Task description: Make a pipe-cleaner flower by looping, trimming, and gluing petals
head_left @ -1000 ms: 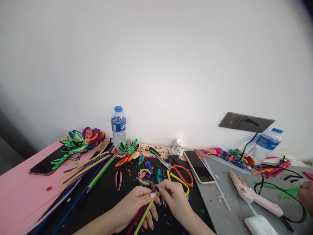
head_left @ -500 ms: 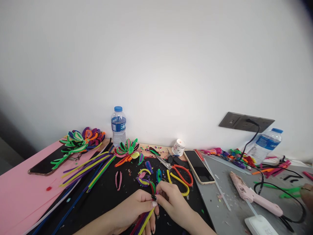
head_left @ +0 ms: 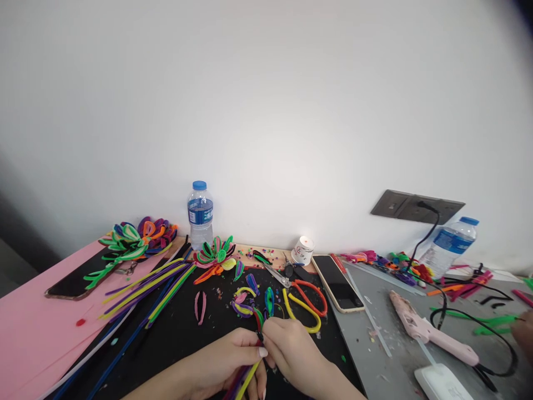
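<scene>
My left hand is closed around a bundle of pipe cleaners, with purple and yellow stems hanging below the thumb. A red and green tip of the bundle sticks up above the fingers, with a black band around it. My right hand is curled against the bundle at that band, its fingertips mostly hidden. Just beyond the hands lie looped pipe-cleaner pieces: a green and blue one, a purple one and a pink one.
Scissors and a phone lie ahead to the right. A pink glue gun with its cord rests on the grey mat, near another person's hand. Behind stand a water bottle, a paper cup and a pipe-cleaner flower.
My right hand has curled in tighter, its fingers now folded against the bundle by the black band. My left hand keeps its grip. The whole view has shifted slightly.
</scene>
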Action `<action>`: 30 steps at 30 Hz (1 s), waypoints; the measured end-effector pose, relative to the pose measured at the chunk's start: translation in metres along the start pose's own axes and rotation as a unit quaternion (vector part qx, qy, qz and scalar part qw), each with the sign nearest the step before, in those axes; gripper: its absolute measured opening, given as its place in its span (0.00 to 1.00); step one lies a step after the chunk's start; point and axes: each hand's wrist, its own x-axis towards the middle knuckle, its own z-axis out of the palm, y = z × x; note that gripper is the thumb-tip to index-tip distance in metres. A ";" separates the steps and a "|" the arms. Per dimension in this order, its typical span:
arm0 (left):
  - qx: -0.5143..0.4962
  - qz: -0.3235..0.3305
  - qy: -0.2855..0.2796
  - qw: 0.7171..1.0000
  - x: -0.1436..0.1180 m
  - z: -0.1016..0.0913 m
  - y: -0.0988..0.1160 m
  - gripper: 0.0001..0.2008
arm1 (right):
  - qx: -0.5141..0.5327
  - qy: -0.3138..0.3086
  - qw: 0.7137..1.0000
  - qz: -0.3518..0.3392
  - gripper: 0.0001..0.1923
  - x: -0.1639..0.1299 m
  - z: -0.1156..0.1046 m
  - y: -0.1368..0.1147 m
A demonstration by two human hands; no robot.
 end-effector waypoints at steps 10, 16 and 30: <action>-0.045 -0.021 -0.003 0.999 -0.008 -0.003 0.007 0.12 | -0.057 0.023 0.998 0.011 0.12 0.000 -0.003 0.002; -0.029 0.010 0.017 0.999 -0.007 -0.002 0.003 0.13 | 0.006 0.040 0.998 0.055 0.11 -0.001 -0.007 0.001; -0.105 0.090 0.123 0.983 0.000 -0.018 0.006 0.15 | -0.116 0.063 0.951 0.278 0.20 -0.008 -0.019 0.072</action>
